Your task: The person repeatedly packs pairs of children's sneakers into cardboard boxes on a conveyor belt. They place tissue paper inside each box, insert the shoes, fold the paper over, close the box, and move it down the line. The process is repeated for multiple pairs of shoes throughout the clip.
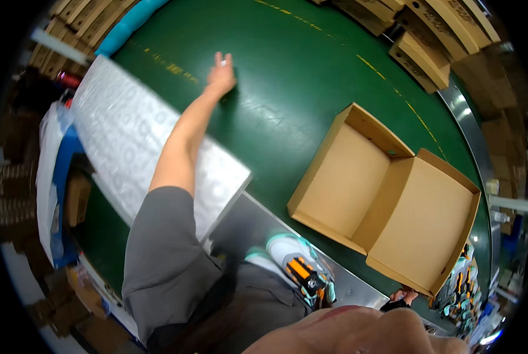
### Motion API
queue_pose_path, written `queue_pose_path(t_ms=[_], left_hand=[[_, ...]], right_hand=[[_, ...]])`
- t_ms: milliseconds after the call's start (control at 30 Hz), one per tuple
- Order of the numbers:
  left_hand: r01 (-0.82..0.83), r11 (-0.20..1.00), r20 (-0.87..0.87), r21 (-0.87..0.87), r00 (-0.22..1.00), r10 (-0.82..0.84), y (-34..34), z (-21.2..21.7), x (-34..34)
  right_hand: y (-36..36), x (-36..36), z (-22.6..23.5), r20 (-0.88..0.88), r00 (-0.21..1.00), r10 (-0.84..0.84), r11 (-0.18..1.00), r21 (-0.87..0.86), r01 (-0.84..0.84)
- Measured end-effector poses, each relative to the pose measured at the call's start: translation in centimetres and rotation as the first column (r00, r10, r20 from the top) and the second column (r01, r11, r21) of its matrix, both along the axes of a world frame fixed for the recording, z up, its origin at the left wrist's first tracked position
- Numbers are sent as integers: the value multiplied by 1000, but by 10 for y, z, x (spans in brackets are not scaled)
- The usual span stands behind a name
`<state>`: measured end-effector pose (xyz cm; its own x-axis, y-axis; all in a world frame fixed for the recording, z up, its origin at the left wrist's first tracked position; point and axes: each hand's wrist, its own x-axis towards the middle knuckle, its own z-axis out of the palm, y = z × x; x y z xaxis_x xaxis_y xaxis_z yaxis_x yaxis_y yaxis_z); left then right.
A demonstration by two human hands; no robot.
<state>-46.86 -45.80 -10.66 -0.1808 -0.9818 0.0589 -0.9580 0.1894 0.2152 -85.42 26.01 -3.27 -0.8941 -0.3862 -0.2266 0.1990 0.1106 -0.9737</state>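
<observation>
- Far out on the green belt point(299, 76), rests the left hand point(221, 74) palm down, arm fully stretched from the grey sleeve point(163, 259).
- Keeps the fingers long and nearly flat, so mostly open; grips nothing large.
- Shows a small white bit point(218, 57) at the fingertips; cannot tell if pinched there, stuck on a finger, or only lying on the belt.
- Lies just beside the forearm, partly under it, the stack of white patterned wrapping paper point(116, 135), running from upper left down to the belt edge, near the hand but not touching it.
- Seems light, thin and soft, this paper: probably limp when lifted, slippery sheet on sheet, easy to crease or tear.
- Best taken, by this judgement, at a free corner or the long edge toward the belt, with a light pinch of thumb and finger, peeling one sheet and not pressing the pile.
- Stands well apart to the right an open cardboard shoe box point(388, 194), lid folded back, both halves without content.
- Sits near the lower edge a white, mint and orange sneaker point(302, 268).
- No sight of the right hand; belongs to somebody unclear a small hand point(405, 293) by the box corner.
</observation>
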Motion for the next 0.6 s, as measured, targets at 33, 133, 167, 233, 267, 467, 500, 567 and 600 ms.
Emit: queue_pose_path(t_ms=[33, 133, 167, 233, 267, 467, 500, 567, 600], left_hand=[[5, 1000, 48, -27, 999, -4, -14, -14, 9], [-42, 997, 102, -64, 994, 48, -42, -43, 29], [-62, 996, 94, -68, 993, 69, -48, -44, 35], [-14, 997, 76, -76, 997, 20, -48, -53, 31], [0, 997, 33, -75, 999, 2, -41, -49, 24], [531, 842, -801, -97, 460, -382, 135, 71, -58], [662, 749, -794, -34, 437, -423, 183, 102, -67], [816, 546, -700, -190, 277, -658, 241, 111, -77], [828, 556, -728, -72, 337, -597, 261, 112, -79]], right_hand=[[16, -5, -1, 16, 978, 210, 977, -28, -209], [-38, 33, 23, -88, 996, -3, 999, 38, 6], [-51, 36, 22, -105, 992, -74, 995, 58, 81], [-95, 58, 31, -55, 967, -249, 968, -10, 249], [-108, 63, 29, -49, 933, -356, 932, 56, 358], [-117, 106, 34, -137, 945, -298, 951, 46, 306], [-117, 112, 33, -185, 940, -286, 954, 38, 298], [-123, 110, 44, -219, 957, -190, 973, 89, 214], [-133, 113, 53, -206, 955, -216, 971, 53, 231]])
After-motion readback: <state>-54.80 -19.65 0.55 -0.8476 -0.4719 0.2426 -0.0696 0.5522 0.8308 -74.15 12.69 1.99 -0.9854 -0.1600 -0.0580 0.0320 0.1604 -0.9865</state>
